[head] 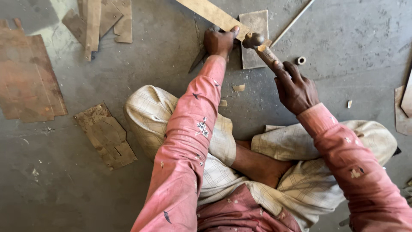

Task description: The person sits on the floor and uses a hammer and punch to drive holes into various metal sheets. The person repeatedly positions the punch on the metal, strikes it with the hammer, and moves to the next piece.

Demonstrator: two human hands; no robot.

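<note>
Concrete floor (356, 38), grey and scuffed, seen from above, with a person seated cross-legged on it in pink sleeves and checked cloth. Nearest, right of centre, the right hand (296, 88) is clenched round the wooden handle of a hammer (262, 49); the handle's long axis runs from near right to far left, and the head points far-left, poised just over the plate (255, 38). Farther off, the left hand (219, 42) is closed on a thin dark tool (198, 60), apparently a chisel or shears, whose tip slants near-left; its thumb presses the strip (214, 15). This strip lies across the plate's far-left corner, long axis running far left to near right. Judged from the layout, the work is mid-course: strip and plate show no visible cut or bend, while cut pieces lie about. Rusty sheets (28, 77) and offcuts (105, 135) rest at left, scraps (98, 21) far left, a rod (292, 22) and small ring (301, 60) far right.
</note>
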